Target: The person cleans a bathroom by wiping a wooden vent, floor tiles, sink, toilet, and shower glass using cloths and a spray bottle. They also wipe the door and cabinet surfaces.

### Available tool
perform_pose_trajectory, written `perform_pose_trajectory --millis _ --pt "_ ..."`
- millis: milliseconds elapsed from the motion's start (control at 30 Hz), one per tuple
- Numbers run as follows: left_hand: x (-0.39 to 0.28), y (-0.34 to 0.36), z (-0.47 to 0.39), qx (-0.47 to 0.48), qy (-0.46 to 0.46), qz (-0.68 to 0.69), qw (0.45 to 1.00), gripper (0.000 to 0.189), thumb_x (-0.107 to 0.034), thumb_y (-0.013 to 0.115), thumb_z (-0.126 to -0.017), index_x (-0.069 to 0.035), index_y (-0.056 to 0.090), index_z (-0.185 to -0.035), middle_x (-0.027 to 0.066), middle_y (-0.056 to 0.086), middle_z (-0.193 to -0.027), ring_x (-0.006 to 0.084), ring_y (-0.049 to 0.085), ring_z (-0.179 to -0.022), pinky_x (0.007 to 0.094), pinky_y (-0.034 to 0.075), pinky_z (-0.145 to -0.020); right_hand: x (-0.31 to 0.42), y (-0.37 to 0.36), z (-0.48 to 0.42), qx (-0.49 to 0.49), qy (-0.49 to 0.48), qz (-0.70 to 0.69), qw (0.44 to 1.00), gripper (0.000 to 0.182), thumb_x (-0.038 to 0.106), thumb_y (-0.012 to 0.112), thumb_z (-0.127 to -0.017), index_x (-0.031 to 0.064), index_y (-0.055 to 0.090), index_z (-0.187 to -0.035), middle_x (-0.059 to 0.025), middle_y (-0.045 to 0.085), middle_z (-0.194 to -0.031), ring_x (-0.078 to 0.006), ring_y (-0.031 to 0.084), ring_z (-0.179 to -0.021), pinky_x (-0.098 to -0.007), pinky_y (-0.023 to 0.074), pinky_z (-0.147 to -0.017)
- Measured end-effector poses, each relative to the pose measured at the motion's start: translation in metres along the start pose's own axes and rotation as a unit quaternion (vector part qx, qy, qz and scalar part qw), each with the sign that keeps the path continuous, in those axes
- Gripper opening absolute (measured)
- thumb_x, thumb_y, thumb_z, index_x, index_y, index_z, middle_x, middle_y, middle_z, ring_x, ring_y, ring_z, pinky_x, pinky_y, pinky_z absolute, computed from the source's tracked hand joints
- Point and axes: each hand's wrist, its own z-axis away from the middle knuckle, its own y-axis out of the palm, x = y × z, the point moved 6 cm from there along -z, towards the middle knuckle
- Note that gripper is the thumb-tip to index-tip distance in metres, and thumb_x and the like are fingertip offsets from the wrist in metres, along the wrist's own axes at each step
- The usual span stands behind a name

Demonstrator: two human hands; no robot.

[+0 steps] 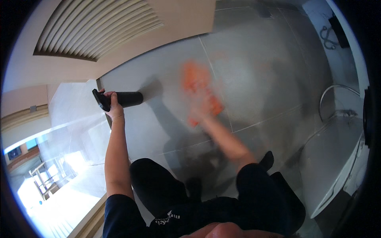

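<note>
My left hand (114,108) is wrapped around the neck of a black spray bottle (130,99) with a trigger head. The bottle lies sideways in the view, its base pointing to the right, and its shadow falls on the grey tiles. Farther right, motion blurs my right hand (200,102) and the bright orange cloth (195,74) in it. Orange shows beyond the fingers and on both sides of the hand. Hand and cloth are over the grey tiled floor (250,83); the blur hides the exact grip.
At the upper left stands a pale door (187,17) with a louvred vent (104,26). A white toilet (330,160) is at the right, with a flexible hose (323,98) behind it. To the lower left, a doorway shows a bright room with a wooden chair (44,181).
</note>
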Motion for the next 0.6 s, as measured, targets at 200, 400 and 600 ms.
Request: perform_pose_trajectory --millis 200,400,600 --pt "0.01 0.022 -0.003 0.001 -0.062 0.11 0.992 0.046 0.005 0.062 -0.077 -0.004 0.046 -0.119 -0.0012 0.054 -0.085 0.0105 0.054 -0.08 0.0264 0.045 -0.083 0.09 0.094 0.148 0.22 -0.183 -0.059 0.956 0.041 0.025 0.05 -0.092 0.0066 0.052 -0.129 -0.0167 0.05 -0.133 -0.0347 0.045 -0.125 -0.051 0.0332 -0.107" --pt "0.057 -0.002 -0.021 -0.012 -0.106 0.148 0.983 0.045 0.001 0.066 -0.079 -0.01 0.049 -0.119 -0.0028 0.054 -0.089 0.0123 0.053 -0.087 0.0301 0.044 -0.085 -0.18 -0.035 0.153 -0.107 0.067 0.162 0.979 0.048 0.018 0.049 -0.085 0.0132 0.05 -0.132 -0.0131 0.046 -0.139 -0.0354 0.042 -0.129 -0.0544 0.0349 -0.104" --pt "0.077 0.005 -0.038 -0.028 -0.143 0.094 0.985 0.027 -0.011 0.072 -0.078 -0.01 0.056 -0.099 -0.001 0.055 -0.09 0.0159 0.051 -0.083 0.0333 0.047 -0.079 -0.281 -0.001 0.193 -0.097 0.349 0.203 0.91 0.053 0.024 0.051 -0.087 0.0126 0.045 -0.138 -0.016 0.038 -0.147 -0.033 0.038 -0.134 -0.0516 0.0341 -0.106"
